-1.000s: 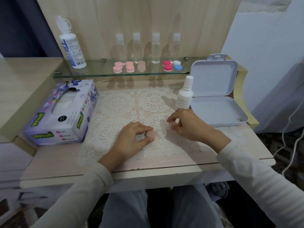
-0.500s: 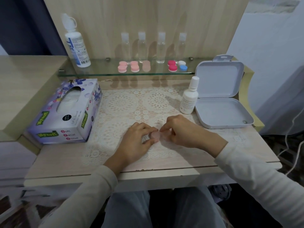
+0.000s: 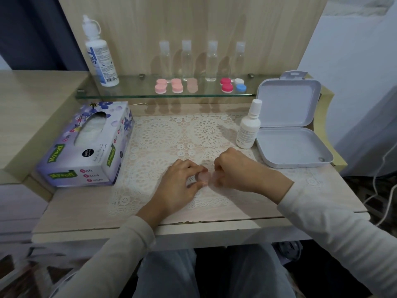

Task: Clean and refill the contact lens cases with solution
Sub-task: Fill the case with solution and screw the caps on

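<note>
The pale pink lens case (image 3: pixel 203 176) lay on the lace mat (image 3: pixel 163 134), near the mat's front edge and about midway along it. The left hand (image 3: pixel 179 187) rested on the mat with thumb and forefinger curled in, pinching the case's left end. The right hand (image 3: pixel 235 171) met it from the mat's right half, fingers curled tightly under, their tips closed on the case's right end (that end was a pinkish blur, so the exact grip was hard to read).

At the mat's right rear corner stood a small white bottle (image 3: pixel 248 125), upright and capped. Just off the mat's right edge sat a white hinged box (image 3: pixel 294 147), lid (image 3: pixel 289 104) raised. Off the mat's left edge lay a tissue box (image 3: pixel 86 145).

Behind the mat, higher up, ran a glass shelf (image 3: pixel 129 92). It carried a large solution bottle (image 3: pixel 101 54) toward the left, four clear bottles (image 3: pixel 211 61) in a row, and in front of them more lens cases: two pink (image 3: pixel 161 86), one beige (image 3: pixel 192 85), one red (image 3: pixel 226 84), one white-and-blue (image 3: pixel 240 84).
</note>
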A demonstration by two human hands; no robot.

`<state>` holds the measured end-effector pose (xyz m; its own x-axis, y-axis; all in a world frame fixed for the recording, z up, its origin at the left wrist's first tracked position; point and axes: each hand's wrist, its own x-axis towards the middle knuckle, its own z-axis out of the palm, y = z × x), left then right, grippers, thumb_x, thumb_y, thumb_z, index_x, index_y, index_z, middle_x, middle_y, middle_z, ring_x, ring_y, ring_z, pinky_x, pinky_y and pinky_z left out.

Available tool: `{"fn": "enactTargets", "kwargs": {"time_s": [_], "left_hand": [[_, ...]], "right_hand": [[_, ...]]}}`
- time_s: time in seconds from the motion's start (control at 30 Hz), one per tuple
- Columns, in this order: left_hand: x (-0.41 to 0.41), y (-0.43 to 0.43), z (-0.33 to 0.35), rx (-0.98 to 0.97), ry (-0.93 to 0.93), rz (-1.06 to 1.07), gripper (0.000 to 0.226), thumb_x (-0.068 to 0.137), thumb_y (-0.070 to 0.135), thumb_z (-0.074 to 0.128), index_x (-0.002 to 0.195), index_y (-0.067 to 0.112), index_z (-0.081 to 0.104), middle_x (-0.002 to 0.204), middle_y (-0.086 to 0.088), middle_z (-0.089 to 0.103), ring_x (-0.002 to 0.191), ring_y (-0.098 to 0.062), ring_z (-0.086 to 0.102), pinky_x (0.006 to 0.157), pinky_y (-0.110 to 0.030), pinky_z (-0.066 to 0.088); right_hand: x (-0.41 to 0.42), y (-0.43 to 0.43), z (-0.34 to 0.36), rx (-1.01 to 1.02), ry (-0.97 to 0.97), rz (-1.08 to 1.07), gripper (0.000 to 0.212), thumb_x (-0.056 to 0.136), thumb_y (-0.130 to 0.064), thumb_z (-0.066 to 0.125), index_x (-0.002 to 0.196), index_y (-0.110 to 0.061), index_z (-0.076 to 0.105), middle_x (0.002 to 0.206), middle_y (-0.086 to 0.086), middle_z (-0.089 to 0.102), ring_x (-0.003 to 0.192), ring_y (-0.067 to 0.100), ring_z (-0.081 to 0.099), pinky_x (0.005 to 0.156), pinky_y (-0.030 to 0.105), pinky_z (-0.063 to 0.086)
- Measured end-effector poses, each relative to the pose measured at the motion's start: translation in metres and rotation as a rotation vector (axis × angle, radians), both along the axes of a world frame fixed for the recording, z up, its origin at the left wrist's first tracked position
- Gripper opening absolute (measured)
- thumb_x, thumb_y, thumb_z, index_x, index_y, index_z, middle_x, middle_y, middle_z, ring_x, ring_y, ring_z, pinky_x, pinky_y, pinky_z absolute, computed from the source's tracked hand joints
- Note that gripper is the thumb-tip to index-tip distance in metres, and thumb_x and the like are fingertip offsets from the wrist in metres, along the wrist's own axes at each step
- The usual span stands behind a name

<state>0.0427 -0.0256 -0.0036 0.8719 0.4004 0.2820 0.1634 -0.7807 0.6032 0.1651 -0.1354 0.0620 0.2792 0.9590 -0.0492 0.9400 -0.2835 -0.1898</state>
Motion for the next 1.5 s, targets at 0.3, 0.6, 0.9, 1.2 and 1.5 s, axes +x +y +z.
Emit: {"fn": "enactTargets", "kwargs": {"time_s": [0.3, 0.6, 0.9, 1.2, 1.5], "left_hand": [[-0.001, 0.000, 0.000, -0.008, -0.017, -0.004, 0.034, 0.078, 0.034, 0.063, 0.107, 0.017, 0.068, 0.097, 0.004, 0.061, 0.092, -0.013, 0.047, 0.082, -0.022, 0.032], [-0.001, -0.001, 0.002, -0.011, -0.020, 0.004, 0.027, 0.080, 0.023, 0.069, 0.106, 0.018, 0.068, 0.096, 0.009, 0.057, 0.092, -0.011, 0.045, 0.082, -0.012, 0.029], [-0.001, -0.001, 0.002, -0.015, -0.016, 0.012, 0.027, 0.078, 0.024, 0.071, 0.105, 0.017, 0.068, 0.096, 0.005, 0.061, 0.093, -0.013, 0.048, 0.082, -0.012, 0.030], [0.000, -0.002, 0.006, -0.050, -0.014, 0.009, 0.037, 0.070, 0.037, 0.063, 0.100, 0.017, 0.070, 0.091, 0.007, 0.062, 0.088, -0.012, 0.052, 0.079, -0.013, 0.032], [-0.001, -0.002, 0.032, 0.055, 0.206, -0.100, 0.031, 0.081, 0.030, 0.067, 0.111, 0.022, 0.066, 0.085, 0.003, 0.058, 0.076, -0.010, 0.052, 0.068, -0.014, 0.038]], "right_hand": [[0.008, -0.004, -0.003, 0.076, 0.093, 0.054, 0.018, 0.083, -0.013, 0.057, 0.084, -0.002, 0.071, 0.078, 0.010, 0.068, 0.071, 0.020, 0.057, 0.064, 0.029, 0.048], [0.007, -0.002, 0.004, 0.033, 0.166, 0.064, 0.053, 0.076, -0.041, 0.042, 0.090, 0.003, 0.069, 0.086, 0.018, 0.069, 0.076, 0.028, 0.061, 0.069, 0.034, 0.048], [0.014, -0.005, -0.011, 0.114, 0.021, 0.011, 0.022, 0.078, -0.017, 0.059, 0.069, 0.002, 0.065, 0.065, 0.014, 0.064, 0.061, 0.022, 0.053, 0.061, 0.040, 0.049], [0.004, -0.014, -0.026, 0.212, -0.110, 0.000, 0.022, 0.082, -0.018, 0.054, 0.073, 0.001, 0.058, 0.077, 0.012, 0.054, 0.065, 0.030, 0.049, 0.055, 0.032, 0.029], [0.002, -0.021, -0.037, 0.362, 0.189, -0.158, 0.020, 0.079, -0.021, 0.065, 0.093, -0.008, 0.069, 0.082, 0.005, 0.062, 0.070, 0.019, 0.054, 0.068, 0.036, 0.047]]}}
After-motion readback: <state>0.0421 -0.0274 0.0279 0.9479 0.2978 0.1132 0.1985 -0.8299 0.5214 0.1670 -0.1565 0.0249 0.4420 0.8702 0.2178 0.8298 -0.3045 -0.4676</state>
